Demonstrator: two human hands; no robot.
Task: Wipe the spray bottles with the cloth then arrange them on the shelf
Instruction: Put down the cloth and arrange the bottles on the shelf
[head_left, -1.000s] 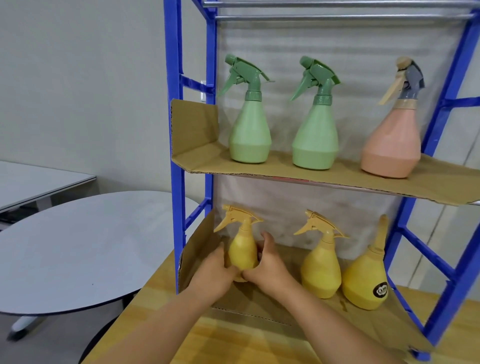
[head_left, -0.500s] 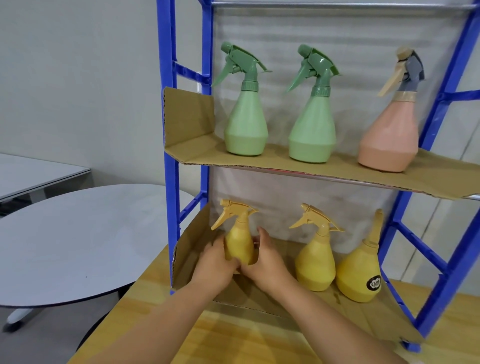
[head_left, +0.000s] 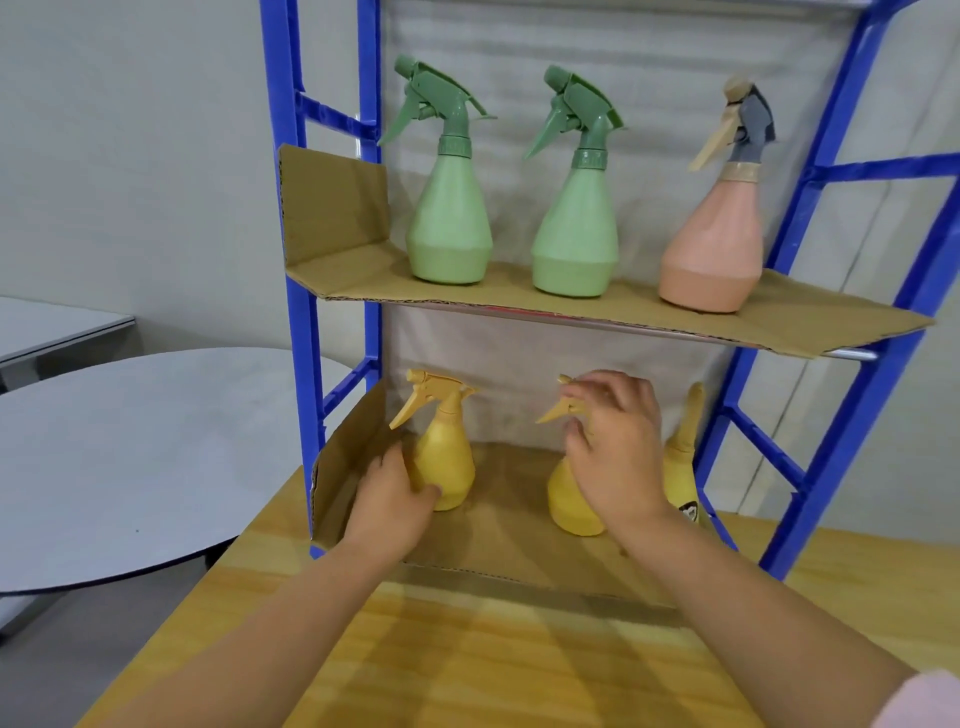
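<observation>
Underneath everything, a wooden table carries a blue shelf frame standing along its far edge. A round grey table sits beyond the wooden table's left edge.

The frame has two levels, each lined with cardboard. On the upper cardboard sheet three bottles stand upright in a row. A green spray bottle is toward the left end and a second green spray bottle near the middle. A pink spray bottle with a grey and tan head is toward the right end. All three are apart from one another.

The lower cardboard sheet holds three yellow bottles. The left yellow bottle stands upright near its left edge, nozzle pointing left. The middle yellow bottle and the right yellow bottle are largely hidden behind a hand.

The left hand grips the left yellow bottle low on its body. Its thumb presses the front, and its fingers wrap the far side, mostly hidden. The right hand is on the middle yellow bottle, its fingers curled over the spray head. How firmly they hold it cannot be told.
</observation>
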